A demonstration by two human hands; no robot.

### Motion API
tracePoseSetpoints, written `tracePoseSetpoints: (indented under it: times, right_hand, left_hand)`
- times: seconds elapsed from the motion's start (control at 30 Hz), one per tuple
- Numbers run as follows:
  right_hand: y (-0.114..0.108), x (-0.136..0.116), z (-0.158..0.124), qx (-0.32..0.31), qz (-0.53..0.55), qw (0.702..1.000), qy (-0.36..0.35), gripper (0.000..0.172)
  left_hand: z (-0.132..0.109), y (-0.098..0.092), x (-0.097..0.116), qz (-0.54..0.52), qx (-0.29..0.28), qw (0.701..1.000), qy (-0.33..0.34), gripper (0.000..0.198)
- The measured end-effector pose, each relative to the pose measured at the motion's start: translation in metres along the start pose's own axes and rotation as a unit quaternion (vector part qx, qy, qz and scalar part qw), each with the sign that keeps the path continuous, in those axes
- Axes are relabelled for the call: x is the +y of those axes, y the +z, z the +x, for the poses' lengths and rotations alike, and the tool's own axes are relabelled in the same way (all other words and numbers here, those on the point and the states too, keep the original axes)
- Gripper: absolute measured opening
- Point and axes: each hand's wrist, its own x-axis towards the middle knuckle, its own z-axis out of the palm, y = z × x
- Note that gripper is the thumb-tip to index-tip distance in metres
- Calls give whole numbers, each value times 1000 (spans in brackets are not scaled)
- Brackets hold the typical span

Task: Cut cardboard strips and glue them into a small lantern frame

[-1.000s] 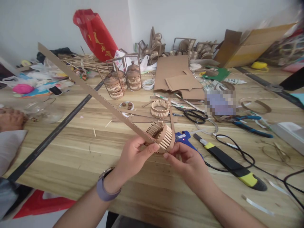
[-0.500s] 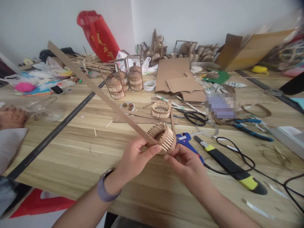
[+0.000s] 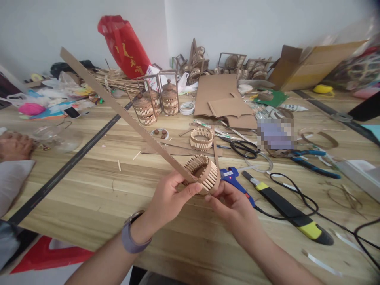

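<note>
Between my hands, above the table, is a small round ring of wooden sticks [image 3: 209, 178] with cardboard bands. A long cardboard strip [image 3: 130, 118] runs from it up to the left. My left hand [image 3: 173, 194] pinches the strip against the ring's near side, thumb on top. My right hand [image 3: 230, 200] is closed on the ring's lower right edge, fingertips pinched together there. Beyond it, a second stick ring [image 3: 201, 139] rests on the table. A blue glue gun [image 3: 234, 180] lies just past my right hand.
At right lie a utility knife [image 3: 292, 211], blue-handled pliers [image 3: 314, 162] and a black cable [image 3: 305, 198]. Lidded stick baskets in frames [image 3: 169, 97] and flat cardboard [image 3: 218, 93] are farther back. Another person's hand [image 3: 16, 146] rests at the left edge.
Both hands keep their hold on the ring and the strip, almost unmoved. The view has shifted very slightly.
</note>
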Motion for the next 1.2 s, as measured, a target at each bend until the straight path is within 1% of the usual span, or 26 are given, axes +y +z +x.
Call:
tracePoseSetpoints:
  times: [0.33,0.4,0.5,0.63,0.73,0.83,0.93,1.03,1.2]
  right_hand:
    - [1,1,0,0,13,1000,2,31]
    - [1,2,0,3,10,1000,6,32]
    - [0,3,0,2,-2,1000,16,35]
    - [-2,4,0,3,-32,999,7,36]
    - [-1,2,0,2,-46,999,1,36]
    - [0,2,-1,7,-57,998,-2,34]
    - [-1,3,-2,17,-71,997,-9,33]
    - [-3,2,-2,16,-76,997,-23,31]
    - [-1,0,-3,11,-87,996,-30,29]
  left_hand:
    - [-1,0,0,1,2,1000,-7,20]
    - [-1,0,1,-7,2,1000,-21,22]
    - [1,0,1,-37,-2,997,-71,28]
    - [3,0,-2,-87,11,986,-142,37]
    - [5,0,-6,-153,24,975,-163,40]
    - [7,-1,-7,-224,22,957,-185,40]
    - [9,-2,-6,-272,19,937,-218,40]
    - [9,-3,-5,-291,11,929,-228,40]
    - [9,-4,-5,-290,3,930,-227,41]
